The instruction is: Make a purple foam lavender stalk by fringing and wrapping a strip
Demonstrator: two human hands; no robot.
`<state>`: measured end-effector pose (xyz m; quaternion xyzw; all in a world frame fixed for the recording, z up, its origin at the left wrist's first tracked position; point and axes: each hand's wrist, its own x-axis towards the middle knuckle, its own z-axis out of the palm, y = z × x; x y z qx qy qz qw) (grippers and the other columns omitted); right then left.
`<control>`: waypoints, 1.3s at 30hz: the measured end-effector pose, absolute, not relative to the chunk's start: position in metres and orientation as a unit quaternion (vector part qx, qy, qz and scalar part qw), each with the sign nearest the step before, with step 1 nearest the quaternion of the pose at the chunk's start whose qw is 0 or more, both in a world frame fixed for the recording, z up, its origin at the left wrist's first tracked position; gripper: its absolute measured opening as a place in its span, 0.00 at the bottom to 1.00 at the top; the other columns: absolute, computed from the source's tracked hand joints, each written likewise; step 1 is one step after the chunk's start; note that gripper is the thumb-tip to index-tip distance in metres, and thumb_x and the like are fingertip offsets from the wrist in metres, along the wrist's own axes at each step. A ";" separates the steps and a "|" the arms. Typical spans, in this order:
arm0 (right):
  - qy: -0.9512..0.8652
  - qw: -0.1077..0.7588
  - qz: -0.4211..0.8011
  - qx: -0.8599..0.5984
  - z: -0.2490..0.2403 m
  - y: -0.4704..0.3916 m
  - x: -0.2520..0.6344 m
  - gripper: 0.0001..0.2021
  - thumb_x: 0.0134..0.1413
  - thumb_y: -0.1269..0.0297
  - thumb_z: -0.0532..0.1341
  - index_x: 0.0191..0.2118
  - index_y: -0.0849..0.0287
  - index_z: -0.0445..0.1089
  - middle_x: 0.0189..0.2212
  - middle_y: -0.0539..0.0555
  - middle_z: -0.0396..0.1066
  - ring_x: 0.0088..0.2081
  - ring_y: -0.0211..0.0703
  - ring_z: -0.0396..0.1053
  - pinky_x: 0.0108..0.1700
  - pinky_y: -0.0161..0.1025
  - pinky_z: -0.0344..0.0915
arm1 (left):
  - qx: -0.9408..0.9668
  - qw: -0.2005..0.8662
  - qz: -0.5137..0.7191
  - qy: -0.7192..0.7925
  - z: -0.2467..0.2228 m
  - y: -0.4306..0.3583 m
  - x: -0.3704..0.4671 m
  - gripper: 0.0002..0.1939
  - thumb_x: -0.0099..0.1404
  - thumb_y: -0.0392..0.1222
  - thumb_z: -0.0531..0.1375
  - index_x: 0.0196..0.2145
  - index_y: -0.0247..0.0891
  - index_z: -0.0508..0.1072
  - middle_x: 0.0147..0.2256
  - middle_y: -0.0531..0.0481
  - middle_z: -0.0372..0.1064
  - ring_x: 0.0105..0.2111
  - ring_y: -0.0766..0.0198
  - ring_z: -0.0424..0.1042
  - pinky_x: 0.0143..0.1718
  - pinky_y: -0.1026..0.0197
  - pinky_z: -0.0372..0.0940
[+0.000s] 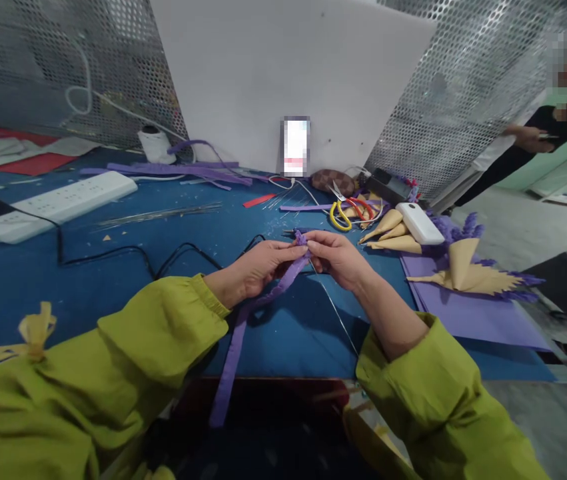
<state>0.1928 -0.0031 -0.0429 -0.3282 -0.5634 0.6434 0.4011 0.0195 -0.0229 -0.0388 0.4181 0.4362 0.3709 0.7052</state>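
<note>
Between my two hands, over the middle of the blue table, is a long purple paper strip. Its upper end is crumpled into a small ruffled bunch, and its tail hangs past the front edge. My left hand is closed, thumb and fingers pinching the strip just under the bunch. Opposite it, my right hand is closed too, its fingertips pressed at the bunch. A thin wire runs down from the fingers of my right hand toward the right sleeve. The fingertips partly hide where wire and strip meet.
Scissors with yellow and red handles lie behind my right hand. Further right are tan paper cones, a white power bank and a wrapped purple flower on purple sheets. A power strip lies left. Someone stands at far right.
</note>
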 end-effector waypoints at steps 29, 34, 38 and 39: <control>-0.489 0.339 0.749 -0.292 -0.040 0.001 0.197 0.17 0.38 0.57 0.74 0.31 0.62 0.73 0.19 0.45 0.64 0.18 0.28 0.53 0.20 0.29 0.53 | 0.533 0.656 0.309 0.435 -0.026 -0.018 0.009 0.06 0.51 0.41 0.66 0.24 0.37 0.80 0.24 0.48 0.73 0.22 0.67 0.64 0.23 0.64 0.55; -0.493 0.334 0.748 -0.294 -0.039 -0.001 0.196 0.16 0.38 0.57 0.74 0.29 0.62 0.72 0.18 0.45 0.64 0.18 0.28 0.54 0.20 0.28 0.55 | 0.539 0.643 0.307 0.448 -0.027 -0.018 0.011 0.05 0.50 0.41 0.65 0.22 0.37 0.80 0.21 0.50 0.71 0.20 0.69 0.61 0.22 0.64 0.54; -0.491 0.327 0.755 -0.285 -0.038 0.000 0.200 0.16 0.38 0.59 0.74 0.31 0.63 0.74 0.19 0.45 0.65 0.19 0.28 0.57 0.22 0.28 0.59 | 0.533 0.651 0.305 0.446 -0.025 -0.018 0.011 0.05 0.50 0.41 0.66 0.23 0.37 0.80 0.22 0.49 0.72 0.20 0.68 0.61 0.22 0.64 0.54; -0.491 0.324 0.757 -0.283 -0.037 0.000 0.202 0.16 0.38 0.59 0.74 0.32 0.63 0.74 0.20 0.46 0.66 0.19 0.28 0.59 0.22 0.28 0.60 | 0.532 0.652 0.306 0.445 -0.024 -0.018 0.010 0.05 0.50 0.41 0.66 0.23 0.37 0.81 0.22 0.48 0.73 0.20 0.68 0.62 0.22 0.64 0.54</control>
